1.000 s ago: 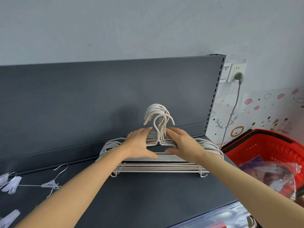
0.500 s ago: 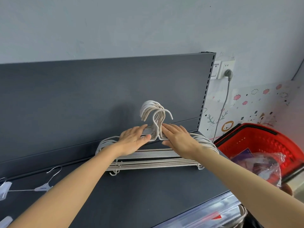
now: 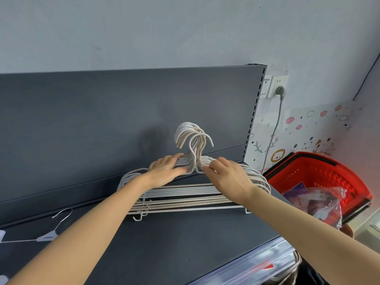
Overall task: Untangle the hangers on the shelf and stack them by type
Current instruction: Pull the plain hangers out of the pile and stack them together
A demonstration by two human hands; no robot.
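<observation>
A stack of several white coated-wire hangers (image 3: 185, 197) lies on the dark grey shelf (image 3: 185, 243), hooks leaning up against the shelf's back panel. My left hand (image 3: 167, 169) rests flat on the stack's left shoulder beside the hooks, fingers together. My right hand (image 3: 228, 177) sits on the right shoulder, its fingertips pinching the wires at the base of the hooks. A thin clip hanger (image 3: 49, 233) with a metal hook lies apart at the shelf's left.
A red shopping basket (image 3: 320, 177) holding plastic-wrapped goods stands right of the shelf. A wall socket with a grey plug (image 3: 279, 91) and hanging cable is behind it. More white clips show at the far left edge (image 3: 2, 235).
Both hands have closed in toward the base of the hooks. The right fingers have curled onto the wires. The view has shifted slightly; the stack stays in place.
</observation>
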